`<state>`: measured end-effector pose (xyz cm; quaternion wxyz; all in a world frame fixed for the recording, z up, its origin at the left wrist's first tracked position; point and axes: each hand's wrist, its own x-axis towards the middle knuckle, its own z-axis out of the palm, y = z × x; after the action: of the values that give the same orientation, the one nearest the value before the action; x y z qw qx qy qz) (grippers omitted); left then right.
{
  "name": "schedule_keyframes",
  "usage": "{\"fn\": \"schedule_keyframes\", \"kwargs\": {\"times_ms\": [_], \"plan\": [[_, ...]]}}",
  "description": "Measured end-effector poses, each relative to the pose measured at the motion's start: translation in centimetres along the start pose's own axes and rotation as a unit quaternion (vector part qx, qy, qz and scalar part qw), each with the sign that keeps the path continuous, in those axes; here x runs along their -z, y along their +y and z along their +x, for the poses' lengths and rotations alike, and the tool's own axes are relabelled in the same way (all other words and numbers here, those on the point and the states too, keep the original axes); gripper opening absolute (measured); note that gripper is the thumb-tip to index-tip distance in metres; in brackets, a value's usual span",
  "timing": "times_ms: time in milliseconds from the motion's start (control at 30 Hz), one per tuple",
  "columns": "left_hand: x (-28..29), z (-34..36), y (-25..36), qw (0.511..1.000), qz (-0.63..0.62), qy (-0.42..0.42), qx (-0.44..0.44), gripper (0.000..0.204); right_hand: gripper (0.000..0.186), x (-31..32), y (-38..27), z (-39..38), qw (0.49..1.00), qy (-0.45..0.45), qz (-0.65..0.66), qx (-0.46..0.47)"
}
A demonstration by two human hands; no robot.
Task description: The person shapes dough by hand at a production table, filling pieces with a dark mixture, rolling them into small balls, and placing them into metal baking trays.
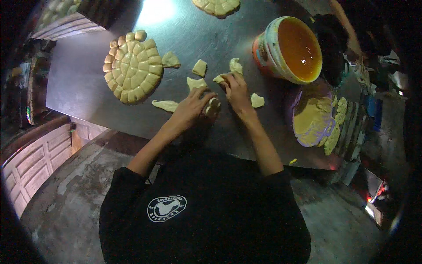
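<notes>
My left hand [192, 107] is curled closed over the metal table. Against its fingers is a small rounded object [214, 104] with a pale end, too small to name. My right hand [238, 92] pinches a piece of dough [218, 79] just right of it. Around my hands lie loose dough pieces: a flat piece [196, 83] by my left fingers, a squarish piece [199, 67] beyond, a lump [236, 66] above my right fingers, a small piece [257, 100] beside my right wrist and a long strip [165, 105] left of my left hand.
Left on the table [83, 92] sits a round dough slab [129, 70] scored into segments, with a loose piece [171, 60] at its side. Another scored round [216, 6] is at the far edge. A bucket of orange liquid [299, 48] and a purple-rimmed container [311, 119] stand right.
</notes>
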<state>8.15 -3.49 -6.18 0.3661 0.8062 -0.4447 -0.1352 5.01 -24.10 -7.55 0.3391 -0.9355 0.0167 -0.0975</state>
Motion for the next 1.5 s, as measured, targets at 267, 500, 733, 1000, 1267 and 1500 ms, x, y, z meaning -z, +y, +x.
{"fn": "schedule_keyframes", "kwargs": {"times_ms": [267,500,733,1000,1267,1500], "plan": [[-3.2,-0.1,-1.8,0.979,0.155,-0.107,-0.081,0.068,0.023,9.6,-5.2,-6.0,0.940,0.157,0.287,-0.096],[-2.1,1.0,6.7,0.975,0.212,-0.032,0.055,0.062,0.029,18.6,-7.0,-12.4,0.983,0.159,0.087,0.024],[-5.6,3.9,22.4,0.923,-0.049,0.337,-0.178,0.047,0.030,19.9,-6.0,-16.7,0.764,0.089,0.607,-0.200],[-9.9,5.8,23.6,0.749,-0.494,0.344,-0.278,0.064,0.068,19.4,-10.3,-15.6,0.816,0.064,0.565,-0.102],[-6.5,6.5,17.6,0.785,-0.574,0.216,-0.083,0.086,0.033,20.1,-10.1,-8.1,0.761,0.059,0.619,-0.183],[-5.1,6.5,11.4,0.791,-0.595,0.038,0.139,0.037,0.024,20.7,-4.9,4.7,0.992,0.090,-0.083,-0.007]]}}
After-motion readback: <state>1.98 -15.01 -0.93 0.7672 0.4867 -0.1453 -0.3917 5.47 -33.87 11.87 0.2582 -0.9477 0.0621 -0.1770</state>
